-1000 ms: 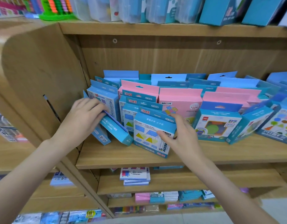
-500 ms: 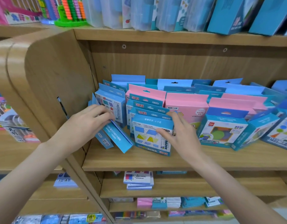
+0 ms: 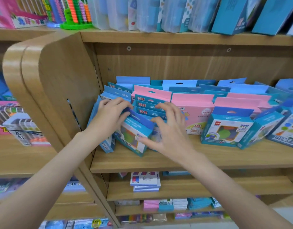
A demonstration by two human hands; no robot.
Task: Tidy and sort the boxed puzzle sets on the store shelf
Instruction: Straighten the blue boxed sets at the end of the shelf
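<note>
Blue and pink boxed puzzle sets stand in rows on the wooden shelf (image 3: 208, 160). My left hand (image 3: 109, 118) grips the top flap of a tilted teal puzzle box (image 3: 132, 139) at the shelf's left end. Its windowed front faces me. My right hand (image 3: 169, 131) is spread open beside it, thumb and forefinger touching the box's right edge. Behind my hands stands a stack of blue boxes with red lettering (image 3: 146, 105). A narrow blue box (image 3: 107, 145) leans against the side panel, under my left wrist. A blurred box sits partly hidden behind my right palm.
A pink box (image 3: 193, 111) and a teal box with a green disc (image 3: 225, 129) stand to the right. The wooden side panel (image 3: 60, 83) closes the left end. An abacus (image 3: 74, 12) and more boxes fill the shelf above. Lower shelves hold flat packs (image 3: 145, 180).
My left hand has swung the slanted teal box round so its front faces me. My right hand has let go of the tangram box and spread against the teal one. The view has moved closer.
</note>
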